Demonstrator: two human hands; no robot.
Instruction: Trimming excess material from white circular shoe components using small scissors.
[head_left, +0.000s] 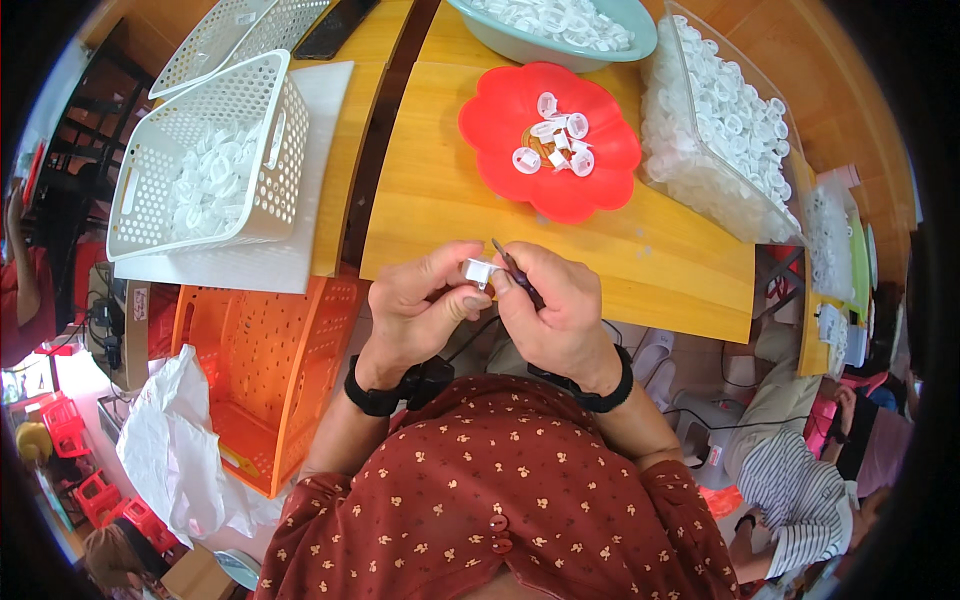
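In front of my body, over the near edge of the yellow table, my left hand (418, 305) pinches a small white plastic part (480, 271) between thumb and fingers. My right hand (557, 312) is closed round a slim dark pointed tool (518, 272); its kind is hard to make out. The tool's tip points up and away, just beside the white part, and my right thumb rests against that part. Beyond my hands lies a red flower-shaped plate (487, 150) with several similar white parts (558, 130) on it.
At left stands a white perforated basket (285, 165) of white parts; an orange crate (300, 385) sits below it. A blue-green basin (560, 58) and a clear bin (690, 170), both full of white parts, stand at the far right. Another person (800, 490) is at lower right.
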